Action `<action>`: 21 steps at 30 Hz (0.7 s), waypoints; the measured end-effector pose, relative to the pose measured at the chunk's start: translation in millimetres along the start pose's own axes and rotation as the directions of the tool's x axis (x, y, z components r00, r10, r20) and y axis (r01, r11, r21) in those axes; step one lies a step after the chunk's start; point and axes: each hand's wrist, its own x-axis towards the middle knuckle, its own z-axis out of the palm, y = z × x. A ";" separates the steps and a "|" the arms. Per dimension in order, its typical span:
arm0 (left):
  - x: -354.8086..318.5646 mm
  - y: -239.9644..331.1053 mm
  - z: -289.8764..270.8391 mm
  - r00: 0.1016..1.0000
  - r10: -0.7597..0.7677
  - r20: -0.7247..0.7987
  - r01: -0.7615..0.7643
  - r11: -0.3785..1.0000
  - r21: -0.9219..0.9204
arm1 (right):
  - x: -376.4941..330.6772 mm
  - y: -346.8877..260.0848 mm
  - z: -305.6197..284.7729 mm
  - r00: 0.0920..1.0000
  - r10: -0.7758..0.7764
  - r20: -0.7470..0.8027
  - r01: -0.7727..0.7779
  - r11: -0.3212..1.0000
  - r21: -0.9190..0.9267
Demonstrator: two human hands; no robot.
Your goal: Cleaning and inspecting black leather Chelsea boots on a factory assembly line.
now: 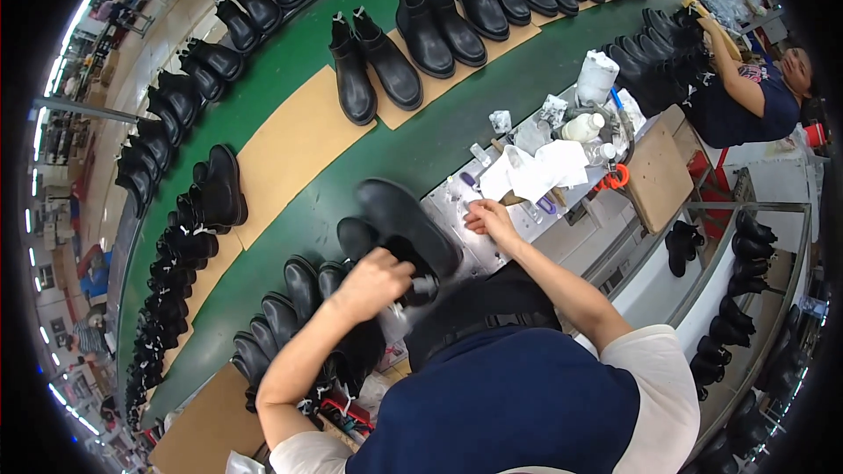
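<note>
A black ankle boot (406, 226) is tilted at the near edge of the green table, its sole side turned up toward the right. My left hand (373, 285) is closed on the upper of this boot, and the fingers are partly hidden against the dark leather. Behind it another black boot (356, 237) shows in part. Over the metal work surface (452, 202), my right hand (493, 225) has its fingers curled together. What it pinches, if anything, is too small to make out. A purple-handled tool (470, 181) lies beside its fingertips.
White paper (536, 171), bottles (583, 128) and orange-handled scissors (613, 178) crowd the work surface. Pairs of black boots (386, 70) stand on brown cardboard (294, 145) along the green table (351, 162). More boots (272, 320) cluster at my left. A co-worker (742, 88) is at the right.
</note>
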 end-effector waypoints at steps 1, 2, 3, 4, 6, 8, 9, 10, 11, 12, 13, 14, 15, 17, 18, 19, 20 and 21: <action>1.3 14.8 13.0 0.999 0.022 0.025 -0.020 0.996 -0.086 | -6.0 -4.9 -1.1 0.990 -0.131 -0.045 0.124 0.983 -0.133; 4.1 32.3 19.4 0.995 0.032 0.098 -0.031 0.999 -0.005 | -13.6 -15.0 -1.0 0.989 -0.151 -0.008 0.145 0.965 -0.221; 5.5 47.4 21.4 0.993 -0.065 0.099 0.056 0.995 0.086 | -16.4 -21.9 -3.3 0.990 -0.139 0.008 0.138 0.964 -0.227; 2.9 47.6 22.0 0.994 -0.105 -0.010 0.104 0.993 -0.052 | -18.2 -26.7 -5.7 0.964 -0.258 0.068 0.262 0.866 -0.426; 2.5 50.5 11.0 0.894 -0.354 -0.276 0.204 0.868 -0.453 | -25.9 -42.9 -1.1 0.901 -0.402 0.164 0.413 0.678 -0.608; -5.7 51.9 -7.4 0.629 -0.691 -0.356 0.297 0.637 -0.711 | -25.6 -54.6 6.9 0.931 -0.313 0.186 0.361 0.723 -0.590; -13.7 51.1 -7.5 0.450 -0.812 -0.371 0.312 0.533 -0.786 | -26.4 -57.1 12.5 0.942 -0.272 0.195 0.334 0.733 -0.593; -23.6 48.5 3.9 0.249 -0.926 -0.285 0.295 0.352 -0.888 | -21.8 -52.9 18.0 0.951 -0.209 0.229 0.307 0.742 -0.596; -33.1 45.6 23.0 0.044 -0.985 -0.168 0.231 0.173 -0.957 | -20.0 -49.5 27.1 0.948 -0.187 0.257 0.308 0.736 -0.603; -43.8 43.1 48.8 -0.098 -0.995 -0.035 0.170 0.018 -0.985 | -20.2 -43.3 40.8 0.963 -0.131 0.237 0.253 0.745 -0.617; -53.8 40.9 77.8 -0.223 -0.969 0.103 0.082 -0.124 -0.989 | -18.9 -39.5 51.7 0.975 -0.079 0.209 0.197 0.749 -0.633; -55.8 41.7 103.0 -0.263 -0.901 0.346 0.052 -0.371 -0.927 | -6.3 -24.6 52.2 0.972 0.074 0.223 0.094 0.749 -0.656; -60.1 41.7 130.3 -0.207 -0.807 0.553 -0.038 -0.558 -0.829 | -5.3 -15.9 57.9 0.967 0.086 0.238 0.099 0.737 -0.668; -57.6 53.0 185.2 -0.076 -0.762 0.643 -0.239 -0.612 -0.754 | -5.1 -8.3 78.8 0.955 0.193 0.226 0.006 0.748 -0.664; -43.6 51.1 182.5 -0.207 -0.749 0.630 -0.268 -0.575 -0.773 | -9.6 -15.0 82.5 0.942 0.236 0.237 -0.053 0.804 -0.593; -30.5 48.8 177.9 -0.335 -0.720 0.609 -0.291 -0.535 -0.793 | -16.1 -23.4 84.2 0.941 0.238 0.240 -0.046 0.793 -0.608; -33.5 49.5 172.3 -0.217 -0.775 0.593 -0.281 -0.532 -0.798 | -25.5 -34.4 86.6 0.932 0.267 0.244 -0.091 0.827 -0.555; -36.4 47.8 162.3 -0.094 -0.822 0.562 -0.269 -0.523 -0.809 | -30.2 -42.2 89.3 0.924 0.290 0.251 -0.134 0.857 -0.497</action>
